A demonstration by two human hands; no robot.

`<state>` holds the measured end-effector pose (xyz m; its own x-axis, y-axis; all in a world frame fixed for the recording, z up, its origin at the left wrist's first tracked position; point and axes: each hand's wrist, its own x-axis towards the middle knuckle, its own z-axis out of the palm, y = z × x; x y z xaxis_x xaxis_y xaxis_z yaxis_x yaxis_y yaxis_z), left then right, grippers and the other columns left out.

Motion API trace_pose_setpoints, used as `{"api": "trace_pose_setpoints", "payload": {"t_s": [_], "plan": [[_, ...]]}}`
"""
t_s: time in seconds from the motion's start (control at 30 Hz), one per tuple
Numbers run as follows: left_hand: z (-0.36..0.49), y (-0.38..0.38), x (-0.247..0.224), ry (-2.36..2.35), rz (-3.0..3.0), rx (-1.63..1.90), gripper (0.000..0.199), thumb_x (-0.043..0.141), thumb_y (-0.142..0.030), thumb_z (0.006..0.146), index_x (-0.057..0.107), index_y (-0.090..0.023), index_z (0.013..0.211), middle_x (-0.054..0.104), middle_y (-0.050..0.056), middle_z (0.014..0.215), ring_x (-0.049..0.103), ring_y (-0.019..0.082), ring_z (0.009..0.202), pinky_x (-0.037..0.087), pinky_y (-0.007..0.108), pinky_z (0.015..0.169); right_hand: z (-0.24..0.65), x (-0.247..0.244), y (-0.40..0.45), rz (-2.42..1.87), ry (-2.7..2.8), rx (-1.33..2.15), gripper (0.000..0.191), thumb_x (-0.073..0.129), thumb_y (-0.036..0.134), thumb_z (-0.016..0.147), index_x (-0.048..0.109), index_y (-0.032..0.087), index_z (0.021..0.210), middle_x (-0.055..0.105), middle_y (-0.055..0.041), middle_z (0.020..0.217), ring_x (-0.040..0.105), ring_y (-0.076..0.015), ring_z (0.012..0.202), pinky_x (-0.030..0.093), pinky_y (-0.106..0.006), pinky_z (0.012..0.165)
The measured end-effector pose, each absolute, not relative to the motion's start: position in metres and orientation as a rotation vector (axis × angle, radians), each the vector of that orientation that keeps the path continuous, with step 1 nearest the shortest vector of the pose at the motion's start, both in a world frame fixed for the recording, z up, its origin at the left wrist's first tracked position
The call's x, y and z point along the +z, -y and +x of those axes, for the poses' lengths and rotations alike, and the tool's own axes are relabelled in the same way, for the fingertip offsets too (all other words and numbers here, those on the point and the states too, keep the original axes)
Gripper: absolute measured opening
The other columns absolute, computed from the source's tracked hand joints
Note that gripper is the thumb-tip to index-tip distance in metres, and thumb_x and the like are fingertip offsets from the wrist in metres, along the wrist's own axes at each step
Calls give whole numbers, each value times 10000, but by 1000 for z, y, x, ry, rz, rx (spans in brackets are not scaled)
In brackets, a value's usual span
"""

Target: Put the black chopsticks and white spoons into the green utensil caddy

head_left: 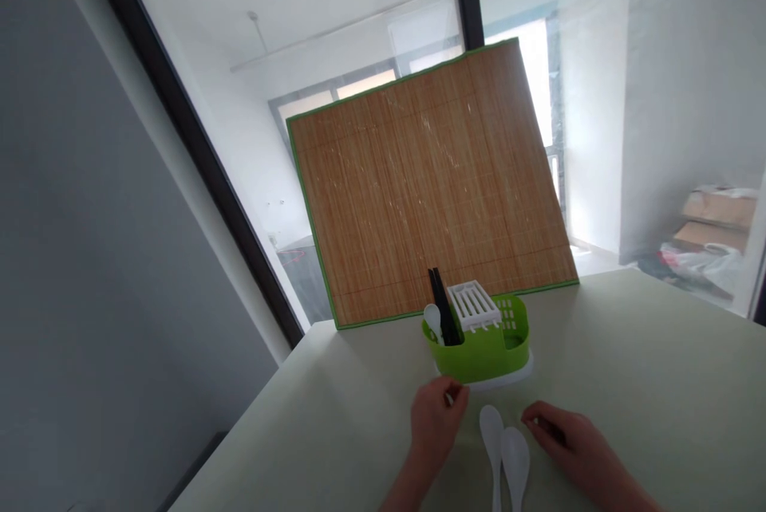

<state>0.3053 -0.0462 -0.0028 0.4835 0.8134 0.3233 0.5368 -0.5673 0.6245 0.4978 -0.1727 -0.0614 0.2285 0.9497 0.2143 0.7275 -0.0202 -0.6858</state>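
Note:
A green plastic utensil caddy [479,362] on a white base tray [506,379] stands on the table. Black chopsticks [444,306] and a small white spoon [432,319] lean in its left compartment, and a white slatted rack [474,305] sits over its top. Just in front of the tray's left part is my left hand [436,416], its fingers curled together with nothing visible in them. Two white spoons [491,426] [515,460] lie side by side between my hands. My right hand [566,436] rests right of them, fingers curled in and apparently holding nothing.
Behind the caddy a bamboo mat [431,185] with green edging leans against a glass partition. The pale table [646,368] extends to both sides. A grey wall [89,257] rises at left. Cardboard boxes and plastic bags [715,237] lie beyond the table at right.

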Motion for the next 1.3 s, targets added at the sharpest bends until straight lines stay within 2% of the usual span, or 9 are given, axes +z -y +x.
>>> {"api": "trace_pose_setpoints", "payload": {"t_s": [0.07,0.17,0.33,0.47,0.67,0.83,0.97,1.13,1.3], "plan": [[308,47,-22,-1131,2267,729,162,559,-296,766,682,-209,707,683,-15,703,561,127,606,372,235,580,497,-63,172,-1799,1554,405,286,377,403,899,616,246,885,591,11,638,545,-173,606,377,-264,587],[313,46,-42,-1129,2208,671,161,589,-310,737,708,-221,799,691,-10,724,591,141,654,396,240,611,495,-63,173,-1797,1552,397,283,381,400,897,616,243,883,575,17,621,532,-171,593,371,-262,576],[318,43,-46,-1133,2169,585,339,628,-447,711,715,-243,968,705,15,808,627,184,770,434,268,692,492,-60,172,-1803,1556,400,304,371,411,897,616,233,875,568,13,617,526,-172,589,364,-264,573],[321,43,-49,-1110,2192,538,300,597,-446,733,732,-243,908,709,14,790,634,181,736,434,268,669,492,-62,170,-1808,1561,392,305,366,406,895,616,234,870,555,17,603,520,-169,583,359,-261,569],[322,44,-56,-1113,2211,583,202,585,-343,735,729,-206,774,705,17,741,625,172,698,416,255,619,493,-62,170,-1819,1565,374,294,374,399,897,621,239,885,557,22,597,524,-165,578,357,-255,569],[311,42,-33,-1073,2205,805,195,552,-307,786,680,-180,711,662,5,647,572,133,592,384,229,551,492,-63,172,-1797,1559,376,297,382,407,899,623,233,901,557,21,610,517,-163,579,360,-255,571],[293,47,-6,-1014,2239,1146,213,518,-326,851,648,-181,765,627,-4,642,537,108,568,387,209,547,485,-58,172,-1755,1573,393,322,388,426,900,638,227,945,550,20,608,510,-160,577,360,-252,560],[276,60,10,-862,2444,1552,114,546,-232,852,645,-185,823,595,-12,637,516,89,544,393,193,548,462,-36,164,-1731,1691,318,309,419,371,890,637,226,1055,636,-1,698,567,-159,613,390,-265,615],[268,71,6,-788,2526,1715,79,562,-181,841,639,-191,853,575,-28,602,520,83,527,407,189,545,434,-21,149,-1717,1791,275,334,534,338,820,618,251,1131,697,-4,785,644,-192,731,409,-283,686]]}}
